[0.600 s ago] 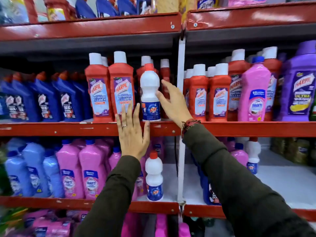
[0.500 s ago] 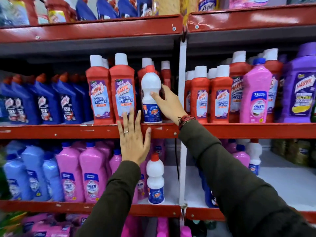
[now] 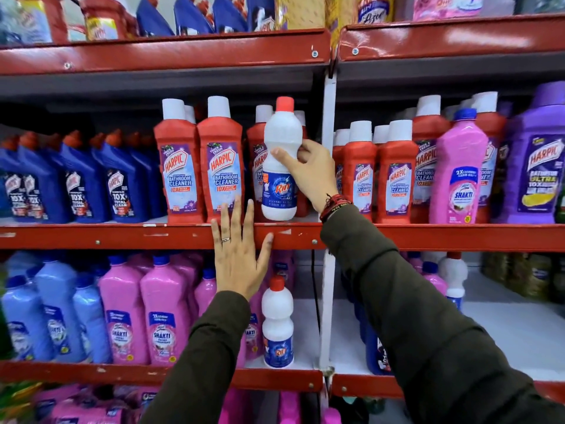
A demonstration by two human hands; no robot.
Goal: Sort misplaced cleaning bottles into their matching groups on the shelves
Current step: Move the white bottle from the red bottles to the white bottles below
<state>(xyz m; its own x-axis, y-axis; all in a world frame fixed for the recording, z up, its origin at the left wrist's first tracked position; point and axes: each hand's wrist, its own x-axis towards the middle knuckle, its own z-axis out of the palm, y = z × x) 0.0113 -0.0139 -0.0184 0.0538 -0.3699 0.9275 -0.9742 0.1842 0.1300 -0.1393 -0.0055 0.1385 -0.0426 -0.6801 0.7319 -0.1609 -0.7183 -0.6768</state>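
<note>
Right hand (image 3: pixel 312 175) wrapped around white bottle (image 3: pixel 281 160) among red bottles (image 3: pixel 198 166) on middle shelf (image 3: pixel 122 237), arm reaching up; left hand (image 3: pixel 237 258) flat, fingers spread, against shelf edge.

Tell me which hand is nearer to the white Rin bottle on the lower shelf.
Left. The left hand lies flat on the red shelf edge, just above the lower Rin bottle. The right hand is higher, its grip closed on another Rin bottle.
</note>
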